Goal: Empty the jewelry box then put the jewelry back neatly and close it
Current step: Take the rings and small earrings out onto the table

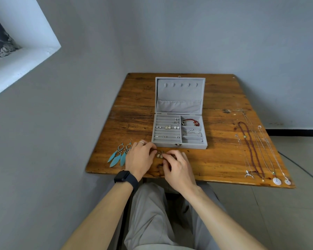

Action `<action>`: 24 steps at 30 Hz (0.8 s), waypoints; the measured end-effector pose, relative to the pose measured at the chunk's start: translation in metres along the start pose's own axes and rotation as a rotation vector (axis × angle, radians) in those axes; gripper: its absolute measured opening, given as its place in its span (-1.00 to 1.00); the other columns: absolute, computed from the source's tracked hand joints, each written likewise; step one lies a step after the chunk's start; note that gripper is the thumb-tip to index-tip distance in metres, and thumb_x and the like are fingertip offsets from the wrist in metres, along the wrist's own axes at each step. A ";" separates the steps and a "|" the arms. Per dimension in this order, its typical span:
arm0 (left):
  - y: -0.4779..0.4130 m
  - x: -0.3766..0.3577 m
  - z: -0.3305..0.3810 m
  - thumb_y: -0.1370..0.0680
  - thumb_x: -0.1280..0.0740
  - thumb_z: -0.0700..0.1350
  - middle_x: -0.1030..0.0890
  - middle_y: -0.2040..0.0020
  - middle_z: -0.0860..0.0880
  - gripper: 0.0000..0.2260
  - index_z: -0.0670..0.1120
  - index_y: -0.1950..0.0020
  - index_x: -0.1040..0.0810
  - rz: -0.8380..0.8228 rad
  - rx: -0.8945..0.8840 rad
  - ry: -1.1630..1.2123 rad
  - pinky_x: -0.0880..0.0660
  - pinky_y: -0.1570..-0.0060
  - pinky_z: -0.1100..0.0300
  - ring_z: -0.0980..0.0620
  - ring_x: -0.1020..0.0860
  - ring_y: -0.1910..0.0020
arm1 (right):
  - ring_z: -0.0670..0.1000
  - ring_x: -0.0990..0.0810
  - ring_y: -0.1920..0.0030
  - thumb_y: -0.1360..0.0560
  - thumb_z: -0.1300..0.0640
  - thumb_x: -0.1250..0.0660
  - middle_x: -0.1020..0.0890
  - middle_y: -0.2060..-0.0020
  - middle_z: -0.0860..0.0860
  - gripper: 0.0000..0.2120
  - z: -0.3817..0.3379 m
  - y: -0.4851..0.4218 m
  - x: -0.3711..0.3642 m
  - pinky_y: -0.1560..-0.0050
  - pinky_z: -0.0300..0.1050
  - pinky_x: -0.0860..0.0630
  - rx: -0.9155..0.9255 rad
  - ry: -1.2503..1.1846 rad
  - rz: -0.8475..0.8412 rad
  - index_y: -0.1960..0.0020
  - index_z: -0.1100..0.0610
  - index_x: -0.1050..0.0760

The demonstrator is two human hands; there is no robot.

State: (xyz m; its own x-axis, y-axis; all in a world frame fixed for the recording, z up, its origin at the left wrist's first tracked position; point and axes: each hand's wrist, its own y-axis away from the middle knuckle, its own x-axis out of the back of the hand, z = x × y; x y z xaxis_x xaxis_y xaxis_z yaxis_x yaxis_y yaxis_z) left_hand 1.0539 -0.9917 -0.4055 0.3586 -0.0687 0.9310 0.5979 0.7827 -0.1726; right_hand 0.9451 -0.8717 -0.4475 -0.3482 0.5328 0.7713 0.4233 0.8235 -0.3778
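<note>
A grey velvet jewelry box [179, 144] stands open on the wooden table [219, 156], its lid upright. Inside lie small stud earrings [167, 127], a red bead bracelet [192, 121] and a thin silver bracelet [194, 132]. Just in front of the box a pair of pale drop earrings [159, 155] lies on the wood. My left hand [139, 159] and my right hand [176, 166] sit on either side of it, fingertips curled in at the earrings. A pair of blue feather earrings [118, 156] lies left of my left hand.
Several necklaces [251, 150] are laid out in lines along the table's right side, with pendants [276, 181] near the front edge. A grey wall runs close along the table's left and back. My knees are under the front edge.
</note>
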 end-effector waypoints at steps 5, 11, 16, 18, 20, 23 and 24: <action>0.005 -0.003 0.001 -0.60 -0.31 0.06 -0.58 -0.09 0.06 -0.82 0.07 -0.11 -0.65 0.024 0.016 0.012 -0.50 0.04 0.15 0.05 -0.48 -0.09 | -0.03 -0.46 -0.06 -0.54 0.17 -0.34 -0.55 -0.11 0.00 -0.73 0.000 0.000 0.000 0.00 -0.23 -0.51 0.012 -0.007 -0.007 -0.22 0.14 -0.62; 0.009 -0.005 0.003 -0.60 -0.28 0.04 -0.58 -0.12 0.07 -0.80 0.10 -0.16 -0.65 0.034 0.013 0.016 -0.52 -0.02 0.10 0.05 -0.48 -0.12 | -0.02 -0.48 -0.09 -0.54 0.18 -0.34 -0.56 -0.13 0.00 -0.71 0.000 0.001 0.002 -0.06 -0.21 -0.52 0.005 -0.019 -0.011 -0.24 0.16 -0.60; 0.016 -0.004 -0.002 -0.61 -0.25 0.02 -0.56 -0.20 0.05 -0.76 0.11 -0.26 -0.58 0.012 -0.051 -0.038 -0.51 -0.07 0.08 0.03 -0.49 -0.16 | -0.02 -0.48 -0.12 -0.53 0.18 -0.36 -0.54 -0.15 -0.01 -0.69 0.001 -0.002 0.007 -0.15 -0.23 -0.47 -0.032 -0.066 -0.032 -0.27 0.16 -0.57; 0.019 0.000 -0.006 -0.62 -0.23 0.02 -0.57 -0.21 0.07 -0.74 0.12 -0.29 -0.56 0.013 -0.112 -0.079 -0.52 -0.05 0.11 0.03 -0.50 -0.17 | -0.04 -0.47 -0.16 -0.54 0.15 -0.36 -0.52 -0.19 -0.04 -0.68 0.001 -0.003 0.013 -0.18 -0.30 -0.36 -0.051 -0.084 -0.081 -0.29 0.13 -0.56; 0.017 0.003 -0.011 -0.63 -0.21 0.02 -0.57 -0.23 0.09 -0.72 0.12 -0.31 -0.54 -0.001 -0.180 -0.123 -0.49 -0.07 0.12 0.04 -0.50 -0.19 | -0.09 -0.44 -0.20 -0.56 0.10 -0.33 -0.50 -0.21 -0.09 -0.68 0.003 -0.006 0.022 -0.21 -0.35 -0.29 -0.027 -0.092 -0.150 -0.31 0.07 -0.54; 0.005 0.013 -0.015 -0.61 -0.24 0.01 -0.60 -0.20 0.10 -0.74 0.11 -0.26 -0.58 0.024 -0.241 -0.175 -0.50 -0.08 0.09 0.04 -0.54 -0.17 | -0.15 -0.43 -0.24 -0.59 0.04 -0.28 -0.49 -0.23 -0.16 -0.69 0.011 -0.019 0.042 -0.26 -0.33 -0.31 0.019 -0.092 -0.233 -0.32 0.00 -0.52; 0.000 0.017 -0.015 -0.59 -0.26 0.00 -0.62 -0.17 0.10 -0.76 0.10 -0.21 -0.61 0.045 -0.249 -0.179 -0.51 -0.06 0.10 0.04 -0.55 -0.14 | -0.16 -0.43 -0.25 -0.60 0.02 -0.27 -0.49 -0.23 -0.17 -0.70 0.014 -0.027 0.050 -0.27 -0.32 -0.34 0.026 -0.086 -0.250 -0.32 -0.02 -0.51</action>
State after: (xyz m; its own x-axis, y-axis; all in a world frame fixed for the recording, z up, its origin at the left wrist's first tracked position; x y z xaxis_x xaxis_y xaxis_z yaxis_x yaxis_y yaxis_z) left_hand 1.0704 -1.0024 -0.3946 0.2694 0.0900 0.9588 0.7496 0.6054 -0.2675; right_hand 0.9045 -0.8642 -0.4063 -0.5093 0.3254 0.7967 0.2938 0.9359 -0.1945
